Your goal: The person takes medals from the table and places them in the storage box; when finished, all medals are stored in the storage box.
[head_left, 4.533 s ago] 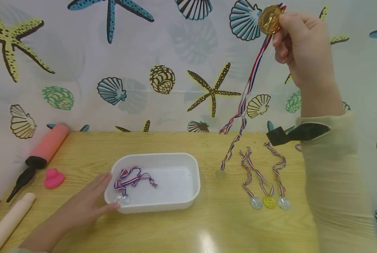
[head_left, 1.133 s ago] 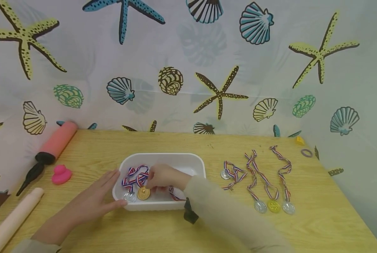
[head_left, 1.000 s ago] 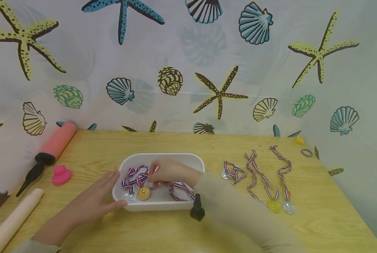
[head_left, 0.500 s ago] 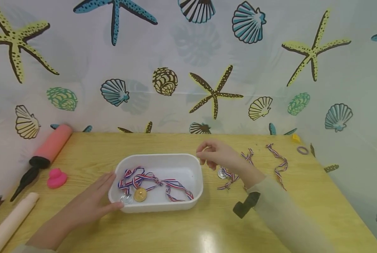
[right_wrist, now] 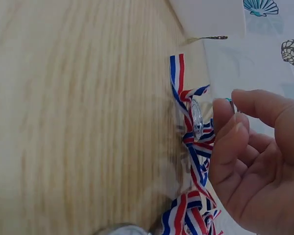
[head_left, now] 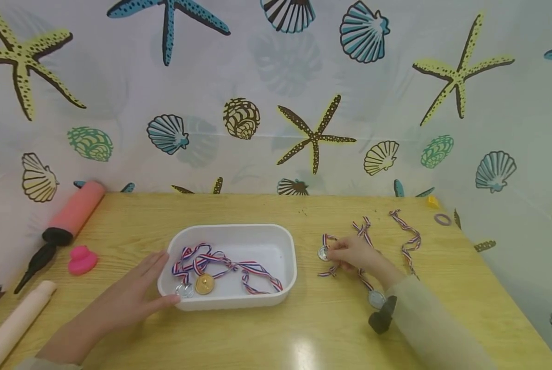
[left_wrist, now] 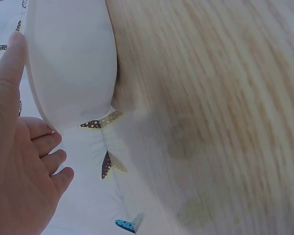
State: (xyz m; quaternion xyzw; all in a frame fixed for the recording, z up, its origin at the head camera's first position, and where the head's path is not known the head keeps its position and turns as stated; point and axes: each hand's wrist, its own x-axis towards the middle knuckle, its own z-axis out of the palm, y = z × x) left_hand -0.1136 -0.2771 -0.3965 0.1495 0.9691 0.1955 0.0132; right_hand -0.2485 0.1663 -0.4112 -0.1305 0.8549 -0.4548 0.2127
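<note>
A white tray (head_left: 257,252) holds a gold medal (head_left: 204,283), a silver medal (head_left: 185,291) and their tricolour ribbons. My left hand (head_left: 132,303) rests against its left end, fingers extended and thumb at the near corner; the left wrist view shows fingertips touching the rim. To the tray's right, a silver medal (head_left: 323,253) with a bunched ribbon lies on the table. Beside it is my right hand (head_left: 356,257), partly covering that ribbon. In the right wrist view a small gap separates thumb and forefinger, and the medal (right_wrist: 197,119) sits just beyond the fingertips.
Another silver medal (head_left: 376,299) lies near the right wrist; a ribbon (head_left: 412,239) runs behind the forearm. A pink pump (head_left: 77,210), a pink toy (head_left: 82,260) and a pale roller (head_left: 17,321) lie left. A purple ring (head_left: 442,219) sits far right.
The gold medal and its ribbon, earlier held up by my right hand, now lie in the tray. That hand has moved right, down beside the silver medal. The left hand stays at the tray.
</note>
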